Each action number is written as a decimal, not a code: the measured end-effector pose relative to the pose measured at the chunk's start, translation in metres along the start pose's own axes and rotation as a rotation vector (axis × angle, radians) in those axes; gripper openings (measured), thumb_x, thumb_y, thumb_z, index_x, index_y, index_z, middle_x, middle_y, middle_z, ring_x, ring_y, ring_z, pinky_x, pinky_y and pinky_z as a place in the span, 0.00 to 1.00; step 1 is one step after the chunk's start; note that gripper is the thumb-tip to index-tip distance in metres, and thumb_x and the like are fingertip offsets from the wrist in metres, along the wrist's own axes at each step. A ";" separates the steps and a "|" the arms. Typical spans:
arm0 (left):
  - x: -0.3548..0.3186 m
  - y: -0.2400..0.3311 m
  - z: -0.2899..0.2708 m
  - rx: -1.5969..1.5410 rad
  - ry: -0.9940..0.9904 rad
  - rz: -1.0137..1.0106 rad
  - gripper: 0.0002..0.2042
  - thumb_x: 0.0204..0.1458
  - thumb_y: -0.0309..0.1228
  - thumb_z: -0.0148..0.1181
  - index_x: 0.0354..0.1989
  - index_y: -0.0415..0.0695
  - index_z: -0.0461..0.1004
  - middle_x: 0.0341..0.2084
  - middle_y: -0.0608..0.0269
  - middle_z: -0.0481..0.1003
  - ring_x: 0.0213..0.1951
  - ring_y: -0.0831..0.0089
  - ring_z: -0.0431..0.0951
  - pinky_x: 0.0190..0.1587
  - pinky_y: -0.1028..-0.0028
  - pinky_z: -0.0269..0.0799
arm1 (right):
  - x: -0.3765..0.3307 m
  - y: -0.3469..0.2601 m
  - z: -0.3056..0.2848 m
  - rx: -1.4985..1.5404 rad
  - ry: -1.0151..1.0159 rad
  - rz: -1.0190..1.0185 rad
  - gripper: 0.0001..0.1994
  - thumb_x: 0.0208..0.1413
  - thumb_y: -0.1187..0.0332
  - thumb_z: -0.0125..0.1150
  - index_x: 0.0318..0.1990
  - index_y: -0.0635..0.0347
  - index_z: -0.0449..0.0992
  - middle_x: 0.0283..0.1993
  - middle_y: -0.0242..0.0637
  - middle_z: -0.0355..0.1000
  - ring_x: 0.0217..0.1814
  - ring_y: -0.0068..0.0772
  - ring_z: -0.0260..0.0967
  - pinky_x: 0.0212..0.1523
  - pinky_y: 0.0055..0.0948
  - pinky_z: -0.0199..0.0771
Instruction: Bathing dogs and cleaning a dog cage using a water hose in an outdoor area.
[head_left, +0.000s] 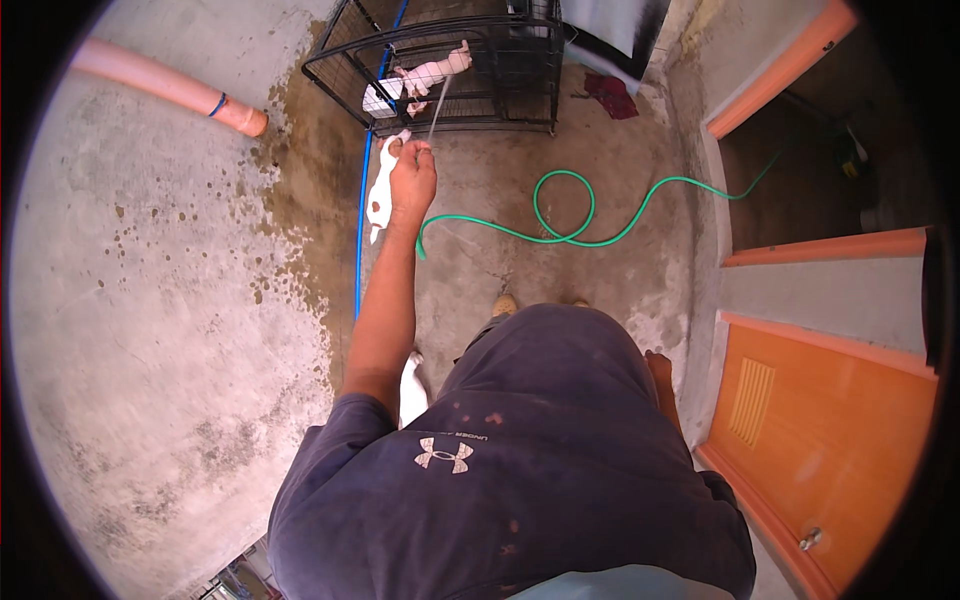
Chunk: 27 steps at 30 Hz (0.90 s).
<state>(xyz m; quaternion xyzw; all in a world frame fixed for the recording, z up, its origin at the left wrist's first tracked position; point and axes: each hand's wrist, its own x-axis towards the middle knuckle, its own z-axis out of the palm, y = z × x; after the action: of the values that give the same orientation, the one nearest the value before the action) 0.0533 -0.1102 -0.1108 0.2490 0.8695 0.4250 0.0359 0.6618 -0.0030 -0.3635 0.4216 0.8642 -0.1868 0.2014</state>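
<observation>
My left hand is stretched out ahead, fingers closed. A thin pale stick-like strip runs from its fingertips up toward the black wire cage; I cannot make out what it is. Next to that hand, a white dog with a brown patch stands on the floor in front of the cage. Inside the cage is a pinkish-white dog, with another white shape behind the wire. My right hand hangs low by my right side, its fingers mostly hidden.
A green hose loops across the concrete floor from the doorway at right. A blue pipe runs along the left wall's foot. Another white animal is beside my left hip. Dark red cloth lies near the cage; an orange door stands at right.
</observation>
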 end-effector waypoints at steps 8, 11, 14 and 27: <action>0.002 0.000 0.002 0.020 -0.010 0.000 0.12 0.58 0.39 0.50 0.41 0.45 0.73 0.28 0.44 0.77 0.35 0.48 0.78 0.40 0.59 0.71 | -0.003 -0.005 -0.008 0.368 0.013 0.172 0.17 0.58 0.60 0.45 0.30 0.63 0.77 0.29 0.44 0.77 0.34 0.42 0.76 0.41 0.40 0.70; 0.003 0.000 0.002 0.009 0.000 0.050 0.12 0.57 0.39 0.50 0.40 0.45 0.73 0.29 0.44 0.77 0.36 0.46 0.78 0.41 0.58 0.71 | -0.006 -0.001 0.002 0.453 0.042 0.207 0.18 0.58 0.59 0.44 0.30 0.63 0.77 0.29 0.45 0.77 0.34 0.42 0.75 0.42 0.39 0.70; 0.003 0.002 -0.002 -0.023 -0.013 0.034 0.12 0.57 0.39 0.50 0.40 0.45 0.73 0.29 0.44 0.77 0.37 0.45 0.77 0.41 0.58 0.71 | -0.005 0.003 0.006 0.220 0.013 0.108 0.18 0.56 0.58 0.46 0.30 0.64 0.77 0.28 0.44 0.77 0.33 0.41 0.76 0.42 0.38 0.70; 0.002 0.014 -0.001 -0.013 -0.003 0.029 0.12 0.57 0.39 0.50 0.40 0.46 0.73 0.30 0.44 0.77 0.36 0.46 0.78 0.40 0.57 0.71 | -0.009 -0.010 -0.001 0.571 0.064 0.247 0.18 0.55 0.59 0.50 0.31 0.70 0.77 0.27 0.44 0.77 0.28 0.38 0.76 0.40 0.35 0.71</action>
<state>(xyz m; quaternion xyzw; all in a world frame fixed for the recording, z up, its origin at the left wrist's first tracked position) 0.0569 -0.1031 -0.0995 0.2618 0.8630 0.4308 0.0328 0.6589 -0.0137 -0.3569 0.5687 0.7248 -0.3828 0.0687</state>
